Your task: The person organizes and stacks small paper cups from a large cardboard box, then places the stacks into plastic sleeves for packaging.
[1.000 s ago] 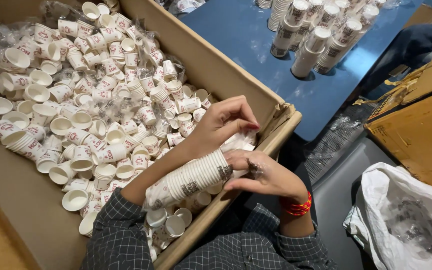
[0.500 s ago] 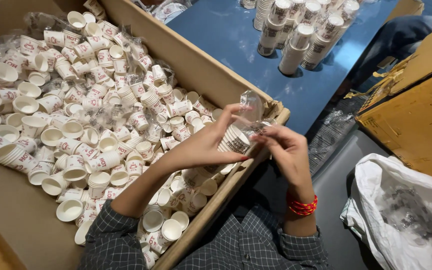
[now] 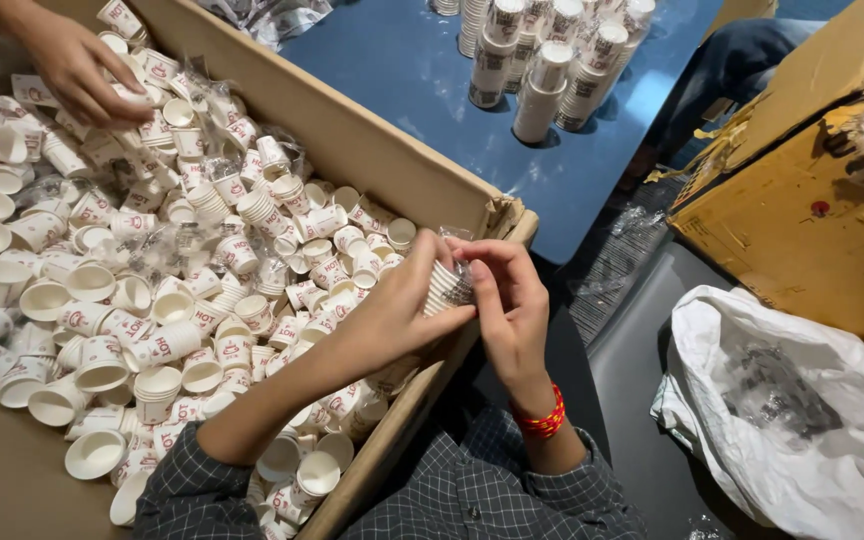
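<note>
Both hands close around one short nested stack of paper cups (image 3: pixel 446 287): the left hand (image 3: pixel 400 312) wraps it from below and behind with the thumb along its side, while the right hand (image 3: pixel 508 302) pinches at its near end, fingertips bent onto the rim area, where a bit of clear film seems to cling, though that is too small to tell for certain. In the head view, the only one, the stack sits just above the near right corner of the big cardboard box (image 3: pixel 404 176), over its rim. The right wrist wears a red and orange thread band (image 3: pixel 544 420), and both forearms are in grey checked sleeves. As a judgement of progress, most of the work looks left to do: the box is crowded with loose white cups (image 3: pixel 157 300) printed in red, lying on their sides and upright among scraps of clear wrap, from the far left edge to the near corner. What appears done stands on the blue table (image 3: pixel 402 70) beyond the box's right wall, where several tall upright cup stacks (image 3: pixel 542 60) gather near its far edge. Another person's hand (image 3: pixel 77 65) reaches into the box at its far left corner, resting on cups there. Right of the box, a white plastic bag (image 3: pixel 802 420) lies crumpled beside a yellow-brown carton (image 3: pixel 802 220).
</note>
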